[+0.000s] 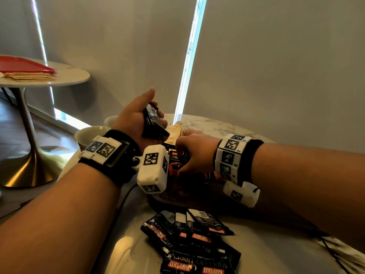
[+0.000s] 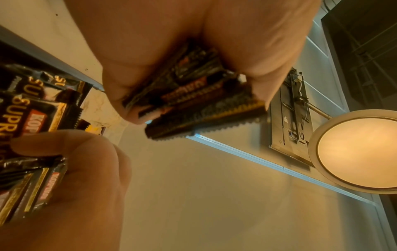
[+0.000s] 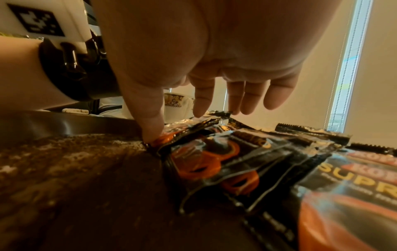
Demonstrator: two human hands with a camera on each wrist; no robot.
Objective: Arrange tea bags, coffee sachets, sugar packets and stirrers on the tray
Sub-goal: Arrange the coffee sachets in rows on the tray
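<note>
While the left hand [image 1: 136,117] is gripping a stack of coffee sachets [image 1: 153,122] above the table, the right hand [image 1: 194,153], fingers loosely spread, is pressing its thumb onto sachets [image 3: 225,152] lying on the dark tray [image 3: 75,169]. The glossy packets could be sliding askew under that thumb, and the held stack may be fanning out.

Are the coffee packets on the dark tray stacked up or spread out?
Spread out: the coffee packets lie overlapping, fanned across the dark tray, under the right hand.
</note>
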